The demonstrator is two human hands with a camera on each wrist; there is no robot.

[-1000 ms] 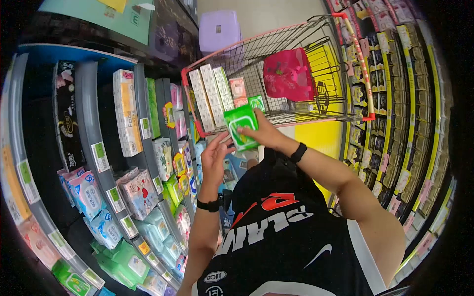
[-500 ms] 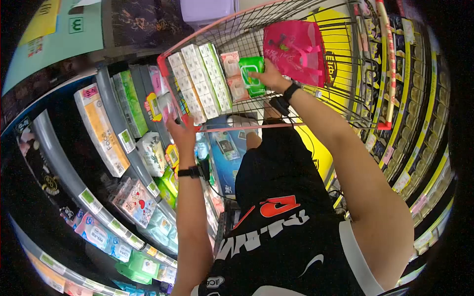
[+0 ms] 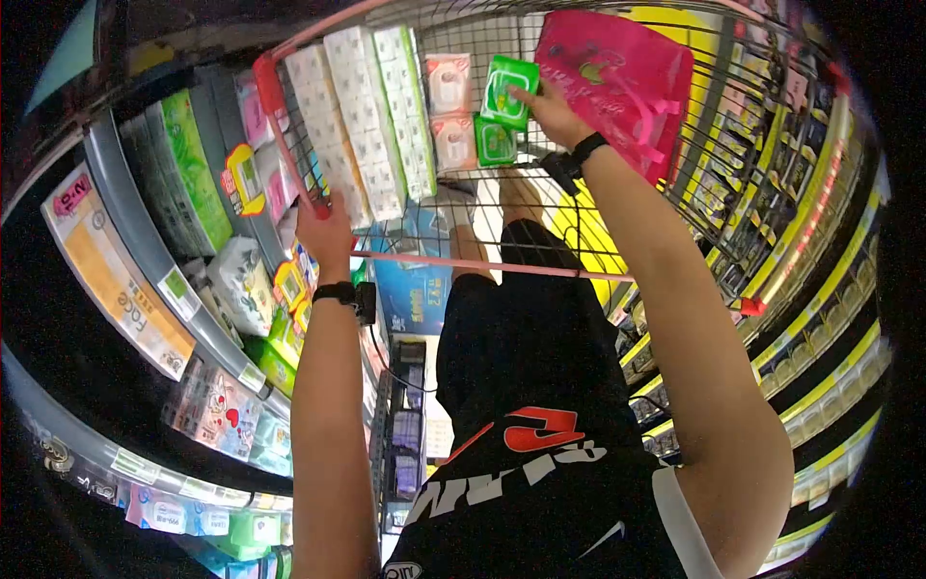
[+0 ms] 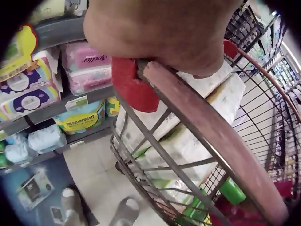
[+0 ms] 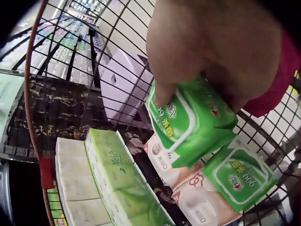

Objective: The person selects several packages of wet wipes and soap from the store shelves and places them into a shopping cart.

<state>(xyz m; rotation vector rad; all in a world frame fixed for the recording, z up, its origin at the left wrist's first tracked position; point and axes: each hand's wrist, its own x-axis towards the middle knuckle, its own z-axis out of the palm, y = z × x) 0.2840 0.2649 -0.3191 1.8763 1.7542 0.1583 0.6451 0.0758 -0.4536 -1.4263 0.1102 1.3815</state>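
Note:
My right hand (image 3: 546, 108) (image 5: 221, 52) grips a green wipes pack (image 3: 509, 89) (image 5: 190, 120) inside the wire shopping cart (image 3: 482, 262). Just below it lies a second green pack (image 3: 494, 141) (image 5: 240, 176), beside pink-white packs (image 3: 449, 87) (image 5: 164, 157). My left hand (image 3: 325, 234) (image 4: 164, 33) grips the cart's pink rim (image 4: 211, 136) near its red corner piece (image 4: 131, 87). Long white and green tissue packs (image 3: 362, 116) (image 5: 113, 183) fill the cart's left side. A pink bag (image 3: 622, 82) stands in its right side.
Shelves of tissue and wipes packs (image 3: 203, 251) run along my left. More stocked shelves (image 3: 820, 318) line the right of the aisle. Yellow floor (image 3: 579, 227) shows under the cart. My sandalled feet (image 4: 94, 209) stand on the floor by the cart.
My right hand has carried the green pack deeper into the cart, above the other green pack. My left hand has taken hold of the cart's rim. The head view has tilted closer over the cart.

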